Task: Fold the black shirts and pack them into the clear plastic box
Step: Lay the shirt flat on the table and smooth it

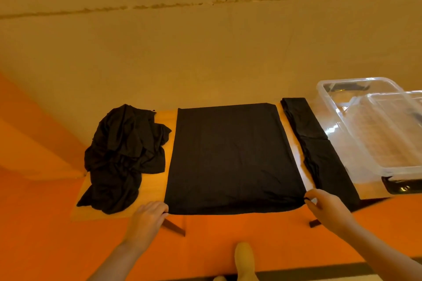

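Fingers (314, 196) pinching lengthwise shirt (230, 157) corners

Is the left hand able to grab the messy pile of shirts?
Probably yes. The left hand pinches the flat shirt right beside the pile, with nothing between them.

No text, label or number appears readable anywhere in this blurry, dim view.

Matt black cloth shirt (230, 157) on a smooth glossy wood table (157, 180); right, a glossy clear plastic box (356, 125).
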Motion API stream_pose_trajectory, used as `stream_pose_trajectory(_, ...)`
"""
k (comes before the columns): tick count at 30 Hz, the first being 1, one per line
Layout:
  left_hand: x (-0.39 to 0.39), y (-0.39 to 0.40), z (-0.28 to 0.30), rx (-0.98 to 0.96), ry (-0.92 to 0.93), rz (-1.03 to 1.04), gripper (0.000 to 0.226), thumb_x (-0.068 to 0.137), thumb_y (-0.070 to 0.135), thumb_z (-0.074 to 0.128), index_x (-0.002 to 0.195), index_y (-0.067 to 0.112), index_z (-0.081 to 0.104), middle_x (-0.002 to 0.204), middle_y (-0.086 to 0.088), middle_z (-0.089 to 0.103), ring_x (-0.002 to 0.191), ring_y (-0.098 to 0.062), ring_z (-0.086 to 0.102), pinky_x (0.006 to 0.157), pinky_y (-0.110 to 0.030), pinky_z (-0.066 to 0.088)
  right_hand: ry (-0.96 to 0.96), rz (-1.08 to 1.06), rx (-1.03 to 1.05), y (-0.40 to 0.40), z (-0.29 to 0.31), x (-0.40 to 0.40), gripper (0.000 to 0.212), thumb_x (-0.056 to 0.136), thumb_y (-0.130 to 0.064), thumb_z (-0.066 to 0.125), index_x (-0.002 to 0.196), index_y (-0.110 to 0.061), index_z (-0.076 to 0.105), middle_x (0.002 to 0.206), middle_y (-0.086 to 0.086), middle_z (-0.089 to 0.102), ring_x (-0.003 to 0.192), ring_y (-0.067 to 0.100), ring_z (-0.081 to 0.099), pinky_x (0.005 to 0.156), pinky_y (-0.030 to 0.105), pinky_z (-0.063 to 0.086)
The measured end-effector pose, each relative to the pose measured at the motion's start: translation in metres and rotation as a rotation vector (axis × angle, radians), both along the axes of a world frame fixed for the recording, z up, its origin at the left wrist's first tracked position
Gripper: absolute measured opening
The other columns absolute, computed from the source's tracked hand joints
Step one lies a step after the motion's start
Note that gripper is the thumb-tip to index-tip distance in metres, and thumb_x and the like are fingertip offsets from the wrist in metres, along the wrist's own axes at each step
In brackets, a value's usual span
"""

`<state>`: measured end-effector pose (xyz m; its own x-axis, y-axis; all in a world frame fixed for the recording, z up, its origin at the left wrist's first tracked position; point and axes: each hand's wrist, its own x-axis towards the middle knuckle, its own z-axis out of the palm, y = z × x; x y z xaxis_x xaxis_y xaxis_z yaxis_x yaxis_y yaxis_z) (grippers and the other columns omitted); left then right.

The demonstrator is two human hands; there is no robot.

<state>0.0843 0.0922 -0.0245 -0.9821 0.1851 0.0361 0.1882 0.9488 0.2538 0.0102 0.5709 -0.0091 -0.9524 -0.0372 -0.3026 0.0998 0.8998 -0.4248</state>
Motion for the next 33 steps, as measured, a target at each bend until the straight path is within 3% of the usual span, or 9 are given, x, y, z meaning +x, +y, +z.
stream_pose_trajectory(7,0.005,-0.003,-0.001,0.067,-0.015,0.004,0.029,0.069,0.014,0.086,0.082,0.026,0.063,0.076,0.017,0.058,0.068,0.0,0.058,0.06,-0.01,0.037,0.001,-0.03,-0.007,-0.003,0.006,-0.002,0.013,0.092,-0.023,0.062,0.102,-0.028,0.056,0.081,0.002,0.066,0.068,0.019,0.067,0.064,0.037,0.059)
stream_pose_trajectory(11,0.001,-0.003,0.002,0.087,-0.019,-0.013,0.008,0.085,0.033,0.069,0.084,0.031,0.061,0.079,0.02,0.056,0.072,0.004,0.054,0.063,-0.015,0.042,-0.041,-0.049,0.028,-0.003,0.003,-0.01,0.011,0.093,-0.023,0.06,0.102,-0.017,0.061,0.082,0.008,0.066,0.067,0.021,0.065,0.066,0.036,0.058)
stream_pose_trajectory(13,-0.004,0.001,0.007,0.095,-0.007,-0.013,0.019,0.088,0.046,0.049,0.081,0.033,0.06,0.076,0.021,0.055,0.07,0.005,0.052,0.064,-0.014,0.041,-0.071,-0.043,0.04,-0.005,0.006,-0.013,0.015,0.092,-0.02,0.061,0.104,-0.011,0.063,0.082,0.009,0.066,0.067,0.019,0.063,0.067,0.031,0.054)
stream_pose_trajectory(17,-0.025,0.01,0.014,0.122,0.048,0.012,0.031,0.092,0.047,0.039,0.082,0.029,0.063,0.077,0.019,0.056,0.074,0.002,0.055,0.067,-0.018,0.044,0.047,0.078,0.012,-0.018,0.02,-0.022,0.013,0.091,-0.016,0.062,0.103,-0.022,0.059,0.074,-0.007,0.06,0.061,0.008,0.059,0.061,0.015,0.047)
stream_pose_trajectory(20,-0.053,0.025,0.011,0.134,0.076,0.049,0.032,0.094,0.04,0.045,0.097,0.018,0.068,0.094,0.006,0.066,0.09,-0.009,0.063,0.079,-0.022,0.049,0.165,0.137,-0.028,-0.032,0.016,-0.039,0.012,0.093,-0.014,0.059,0.104,-0.02,0.059,0.098,0.002,0.064,0.073,0.006,0.059,0.07,0.016,0.048)
stream_pose_trajectory(22,-0.075,0.039,0.007,0.108,0.025,0.129,0.031,0.096,0.031,0.055,0.118,0.012,0.064,0.122,-0.004,0.062,0.118,-0.018,0.056,0.098,-0.028,0.043,0.202,0.165,-0.028,-0.043,0.008,-0.056,0.024,0.095,-0.016,0.057,0.119,-0.014,0.059,0.124,0.002,0.058,0.098,0.007,0.059,0.083,0.017,0.046)
stream_pose_trajectory(26,-0.12,0.062,0.004,0.037,-0.06,0.169,0.053,0.099,0.038,0.046,0.147,0.016,0.036,0.158,-0.003,0.023,0.147,-0.019,0.016,0.117,-0.038,0.018,0.196,0.191,0.017,-0.071,-0.011,-0.092,0.053,0.099,-0.031,0.047,0.148,-0.016,0.032,0.158,-0.001,0.021,0.146,0.017,0.02,0.114,0.032,0.026)
stream_pose_trajectory(29,-0.153,0.066,-0.002,-0.042,-0.078,0.174,0.06,0.101,0.045,0.034,0.153,0.02,0.016,0.162,0.0,0.003,0.148,-0.018,-0.002,0.118,-0.036,0.006,0.189,0.18,0.084,-0.082,-0.022,-0.12,0.061,0.102,-0.04,0.034,0.154,-0.017,0.012,0.161,-0.002,-0.002,0.148,0.017,-0.007,0.116,0.03,0.003)
stream_pose_trajectory(33,-0.164,0.054,-0.024,-0.122,-0.203,0.257,0.065,0.1,0.053,0.019,0.153,0.02,0.002,0.162,-0.002,-0.005,0.148,-0.018,-0.01,0.121,-0.039,0.0,0.106,0.131,0.217,-0.071,-0.038,-0.13,0.066,0.099,-0.052,0.017,0.154,-0.019,-0.001,0.161,-0.002,-0.01,0.146,0.015,-0.016,0.119,0.032,-0.005)
